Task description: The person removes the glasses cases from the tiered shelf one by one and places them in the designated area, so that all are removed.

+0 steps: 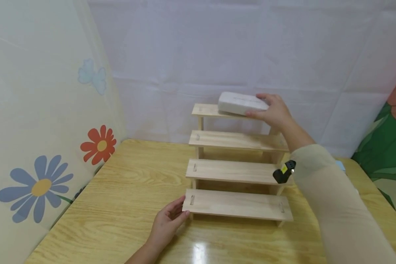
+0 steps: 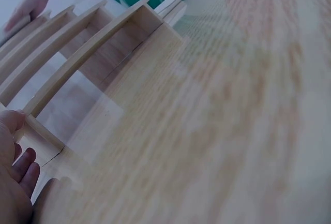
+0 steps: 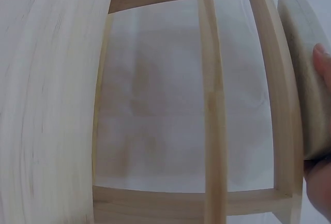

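A light wooden four-tier display stand (image 1: pixel 237 170) stands on the table. My right hand (image 1: pixel 274 112) grips the right end of a white rounded box (image 1: pixel 239 103) between thumb and fingers. The box lies along the stand's top tier, tilted slightly in the head view; whether it bears fully on the wood I cannot tell. In the right wrist view, the box (image 3: pixel 305 74) shows beside the top board, with part of the thumb on it. At the lowest tier's left end, my left hand (image 1: pixel 166 222) holds the corner, thumb at the front edge and fingers along the side.
The wood-grain table (image 1: pixel 135 176) runs out on both sides of the stand. Behind it hangs a white cloth backdrop (image 1: pixel 184 44). Something light blue (image 1: pixel 341 165) lies to the right, mostly hidden by my right sleeve (image 1: pixel 336 190). A flower-printed panel (image 1: pixel 41 187) borders the left side.
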A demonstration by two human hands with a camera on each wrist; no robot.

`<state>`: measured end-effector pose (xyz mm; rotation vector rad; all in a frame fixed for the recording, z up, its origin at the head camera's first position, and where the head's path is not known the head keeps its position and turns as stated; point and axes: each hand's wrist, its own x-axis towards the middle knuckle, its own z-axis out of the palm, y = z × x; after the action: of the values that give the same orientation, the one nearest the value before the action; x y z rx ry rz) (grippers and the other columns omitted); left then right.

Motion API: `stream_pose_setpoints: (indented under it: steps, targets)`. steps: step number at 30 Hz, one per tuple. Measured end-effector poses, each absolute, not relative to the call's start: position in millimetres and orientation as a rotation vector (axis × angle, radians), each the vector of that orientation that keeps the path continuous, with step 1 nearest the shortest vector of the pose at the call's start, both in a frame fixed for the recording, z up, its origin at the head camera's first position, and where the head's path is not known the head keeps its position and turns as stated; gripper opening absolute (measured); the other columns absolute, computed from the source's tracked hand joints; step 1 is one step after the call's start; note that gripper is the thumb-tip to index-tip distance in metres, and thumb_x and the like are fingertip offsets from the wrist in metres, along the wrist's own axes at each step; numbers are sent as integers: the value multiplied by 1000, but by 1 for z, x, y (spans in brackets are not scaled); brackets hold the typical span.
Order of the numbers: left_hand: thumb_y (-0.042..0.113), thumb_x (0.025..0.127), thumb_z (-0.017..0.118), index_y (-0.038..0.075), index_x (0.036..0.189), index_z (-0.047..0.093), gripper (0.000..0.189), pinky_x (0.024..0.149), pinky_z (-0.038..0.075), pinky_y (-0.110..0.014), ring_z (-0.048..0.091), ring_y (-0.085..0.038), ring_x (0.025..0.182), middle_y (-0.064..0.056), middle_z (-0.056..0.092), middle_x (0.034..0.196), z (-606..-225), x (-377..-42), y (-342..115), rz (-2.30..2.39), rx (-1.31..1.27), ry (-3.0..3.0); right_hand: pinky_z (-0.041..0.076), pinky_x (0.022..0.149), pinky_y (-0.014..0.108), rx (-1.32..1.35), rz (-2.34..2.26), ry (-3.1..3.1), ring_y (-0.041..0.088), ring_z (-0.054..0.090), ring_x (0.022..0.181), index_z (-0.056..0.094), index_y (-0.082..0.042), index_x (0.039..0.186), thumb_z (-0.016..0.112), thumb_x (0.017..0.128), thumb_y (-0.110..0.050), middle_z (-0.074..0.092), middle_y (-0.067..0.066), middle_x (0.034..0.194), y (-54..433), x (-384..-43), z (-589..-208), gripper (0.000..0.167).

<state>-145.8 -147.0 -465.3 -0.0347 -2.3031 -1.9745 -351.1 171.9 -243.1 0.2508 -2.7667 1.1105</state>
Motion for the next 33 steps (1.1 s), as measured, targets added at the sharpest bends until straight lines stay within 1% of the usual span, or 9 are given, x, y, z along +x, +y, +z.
stream_pose_setpoints:
  steps: [5,8,11,16,19,26,33]
  targets:
    - [3,87,72,-4,131,57,47,92,55,-22,64,-32,116,-21,62,131,-465,-147,-147,-1984,-43,-2299,27,117,57,233,1154,-2736,39,32,139,39,-18,150,79,79,-47,28,19,157,177,-346,-240,87]
    - [4,87,72,-4,131,57,47,93,55,-23,63,-33,117,-21,61,132,-464,-148,-147,-1981,-46,-2301,29,116,57,234,1166,-2715,39,33,138,40,-17,150,80,79,-46,29,19,156,180,-343,-237,87]
    - [4,87,72,-4,131,57,47,93,55,-23,63,-33,117,-22,61,131,-463,-149,-147,-1977,-46,-2305,27,117,57,243,1155,-2699,39,32,140,41,-16,149,80,78,-45,28,19,157,185,-342,-235,86]
    - [3,87,72,-4,131,57,47,93,55,-24,63,-33,116,-22,61,131,-463,-151,-147,-1975,-50,-2306,25,118,58,241,1127,-2690,41,30,141,41,-16,149,79,79,-47,28,19,158,192,-337,-231,86]
    - [4,87,72,-3,131,57,47,94,55,-24,63,-33,117,-22,61,131,-464,-152,-147,-1968,-46,-2310,26,117,59,244,1126,-2686,41,31,141,42,-16,149,79,79,-48,28,19,158,196,-334,-230,86]
    - [4,87,72,-3,131,57,48,90,54,-17,64,-32,116,-22,62,131,-465,-153,-147,-1955,-38,-2317,25,116,63,222,1114,-2704,42,29,142,39,-16,150,78,79,-50,25,18,160,205,-326,-230,87]
    - [3,87,71,-4,131,57,47,89,54,-18,64,-33,115,-23,62,130,-464,-154,-147,-1960,-34,-2318,28,113,64,184,1074,-2711,43,30,139,38,-18,151,76,79,-54,25,20,159,216,-321,-229,89]
